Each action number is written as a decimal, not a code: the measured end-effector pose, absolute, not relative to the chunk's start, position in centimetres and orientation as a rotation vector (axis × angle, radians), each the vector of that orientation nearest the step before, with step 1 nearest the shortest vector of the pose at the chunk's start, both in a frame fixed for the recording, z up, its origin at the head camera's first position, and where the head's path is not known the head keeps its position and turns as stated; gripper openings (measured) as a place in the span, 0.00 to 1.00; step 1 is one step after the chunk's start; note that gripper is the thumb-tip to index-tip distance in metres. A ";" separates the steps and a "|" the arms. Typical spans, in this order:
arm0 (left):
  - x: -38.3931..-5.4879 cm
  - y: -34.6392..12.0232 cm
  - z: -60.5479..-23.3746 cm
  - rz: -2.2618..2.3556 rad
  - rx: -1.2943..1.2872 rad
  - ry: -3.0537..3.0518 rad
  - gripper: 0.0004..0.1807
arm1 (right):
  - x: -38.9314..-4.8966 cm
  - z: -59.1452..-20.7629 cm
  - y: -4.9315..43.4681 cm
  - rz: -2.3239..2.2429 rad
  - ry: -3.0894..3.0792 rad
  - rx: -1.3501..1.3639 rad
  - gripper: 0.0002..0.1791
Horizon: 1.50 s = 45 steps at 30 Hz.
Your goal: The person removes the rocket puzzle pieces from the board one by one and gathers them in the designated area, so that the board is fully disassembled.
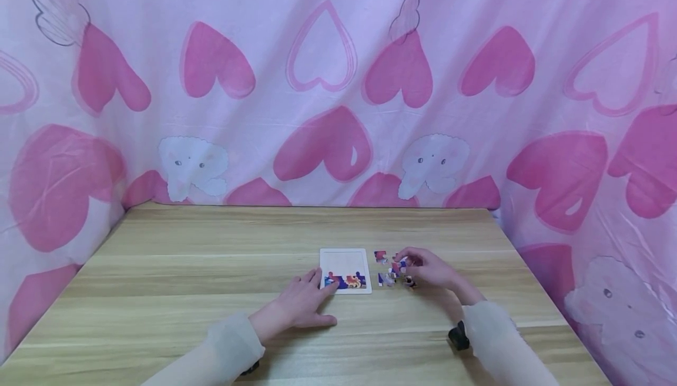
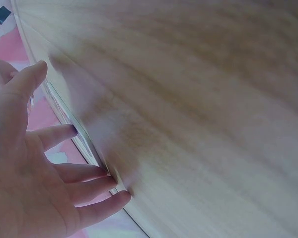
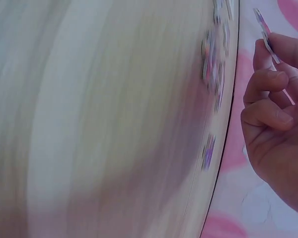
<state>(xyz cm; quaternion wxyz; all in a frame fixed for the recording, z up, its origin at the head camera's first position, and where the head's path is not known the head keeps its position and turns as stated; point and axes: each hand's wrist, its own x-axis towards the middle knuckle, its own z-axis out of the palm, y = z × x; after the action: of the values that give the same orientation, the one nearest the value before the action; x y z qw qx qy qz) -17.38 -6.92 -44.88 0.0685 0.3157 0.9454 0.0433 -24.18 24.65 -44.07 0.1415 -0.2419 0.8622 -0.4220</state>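
Note:
A white puzzle tray (image 1: 342, 261) lies on the wooden table, with a row of joined colourful jigsaw pieces (image 1: 350, 282) along its near edge. My left hand (image 1: 300, 304) rests at the tray's left side, fingers extended and one fingertip over the joined row; the left wrist view shows the fingers (image 2: 94, 188) spread and fairly straight. To the right of the tray, my right hand (image 1: 431, 269) is over loose jigsaw pieces (image 1: 386, 280). In the right wrist view its thumb and index finger pinch a thin jigsaw piece (image 3: 264, 33), seen edge-on above the table, the other fingers curled.
Several more loose pieces (image 3: 208, 59) lie on the table below the right hand, partly hidden by it in the head view. A pink heart-patterned curtain (image 1: 322, 39) hangs behind the table's far edge and along both sides.

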 end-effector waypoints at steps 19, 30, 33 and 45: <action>-17.3 -6.9 -44.8 0.140 0.944 2.843 0.40 | -23.5 -45.0 31.0 -1.297 2.397 -0.503 0.14; -17.3 -6.9 -44.7 0.149 0.946 2.847 0.40 | -23.1 -45.2 31.7 -1.235 2.469 -0.418 0.12; -17.2 -6.9 -44.7 0.148 0.945 2.843 0.40 | -23.2 -45.1 31.6 -1.219 2.505 -0.395 0.12; -17.3 -7.0 -44.7 0.147 0.939 2.830 0.40 | -23.2 -45.2 31.2 -1.187 2.598 -0.395 0.11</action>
<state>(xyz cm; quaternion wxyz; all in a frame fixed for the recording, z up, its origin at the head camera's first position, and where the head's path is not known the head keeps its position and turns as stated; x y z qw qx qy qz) -17.26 -6.96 -44.69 0.0779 0.3135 0.9451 0.0492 -23.20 31.22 -45.19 0.1286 -0.1357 0.8935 -0.4083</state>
